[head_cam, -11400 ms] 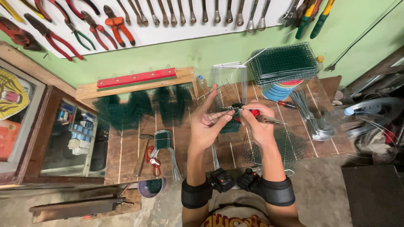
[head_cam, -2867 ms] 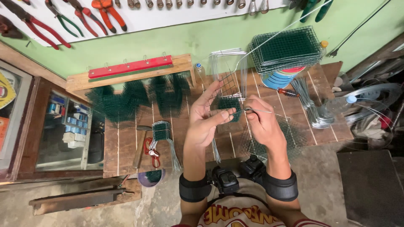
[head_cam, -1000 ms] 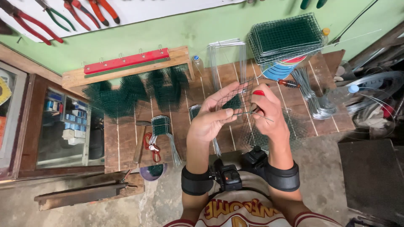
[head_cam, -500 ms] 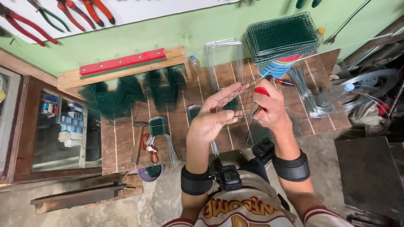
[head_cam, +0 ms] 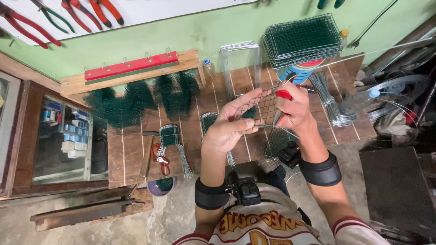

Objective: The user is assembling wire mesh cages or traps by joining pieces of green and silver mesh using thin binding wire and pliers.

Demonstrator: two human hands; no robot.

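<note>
I hold a small square of green wire mesh [head_cam: 261, 107] up in front of me, over a low wooden workbench [head_cam: 131, 149]. My left hand [head_cam: 227, 127] supports the mesh from the left, fingers spread along its edge. My right hand [head_cam: 295, 109] grips the mesh's right side together with a red-handled tool [head_cam: 284, 95]; the tool's jaws are hidden by my fingers. Bent wire pieces [head_cam: 210, 119] lie on the bench just below my hands.
A stack of green mesh panels [head_cam: 302, 38] sits on coloured bowls at the back right. Dark green mesh bundles [head_cam: 136, 100] lean by a wooden jig with a red strip [head_cam: 131, 66]. Red pliers [head_cam: 159, 159] and a hammer [head_cam: 147, 152] lie at the left. Wire coils [head_cam: 395, 97] stand at the right.
My hands and the mesh have stayed together while the view shifted. My right hand has turned slightly, and the mesh now shows flatter between both hands.
</note>
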